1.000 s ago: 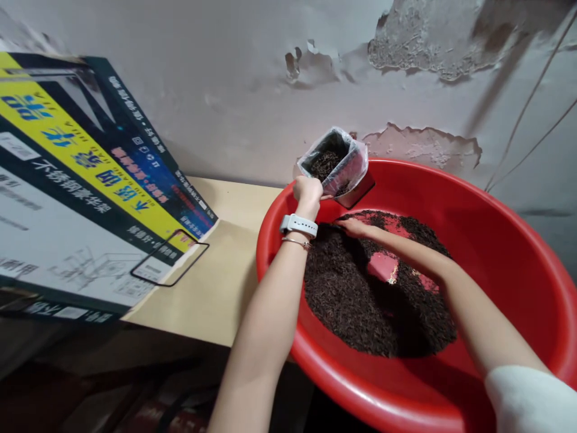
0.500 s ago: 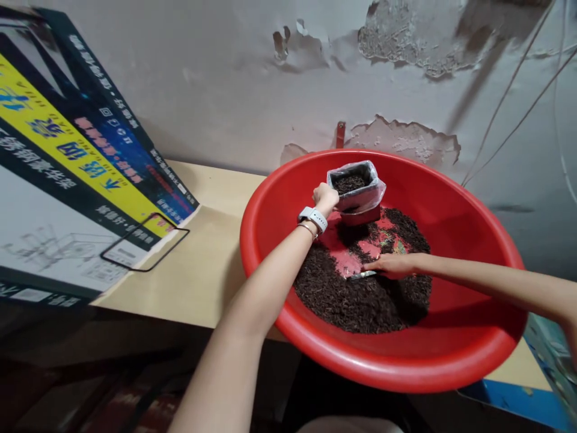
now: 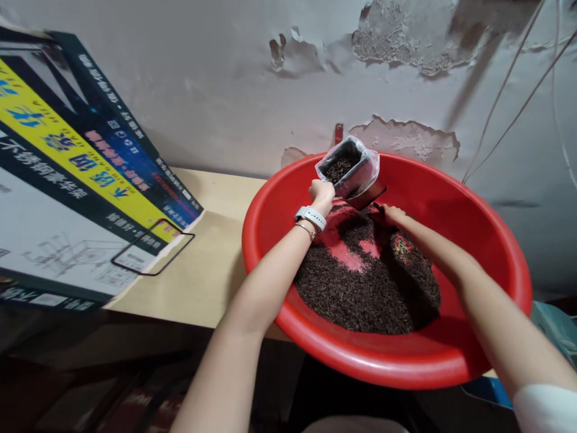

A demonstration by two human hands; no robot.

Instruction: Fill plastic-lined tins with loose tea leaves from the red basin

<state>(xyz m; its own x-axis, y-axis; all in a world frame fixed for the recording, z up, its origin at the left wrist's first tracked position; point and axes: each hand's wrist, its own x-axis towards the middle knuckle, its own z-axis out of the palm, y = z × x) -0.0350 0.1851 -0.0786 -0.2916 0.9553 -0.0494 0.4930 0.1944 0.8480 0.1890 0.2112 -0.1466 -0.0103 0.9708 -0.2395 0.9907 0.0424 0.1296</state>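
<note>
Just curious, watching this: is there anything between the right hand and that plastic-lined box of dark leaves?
Nothing visible. The right hand sits just below the tilted plastic-lined box, beside its lower edge, above the loose dark leaves in the red basin. The left hand grips the box's near side.

Printed carton (image 3: 67, 198) crowds the left; bare tabletop (image 3: 211, 264) beside basin (image 3: 270, 210).

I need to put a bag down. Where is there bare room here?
The bare tabletop between the printed box and the red basin. The basin is crowded: loose tea, left hand, right hand.
</note>
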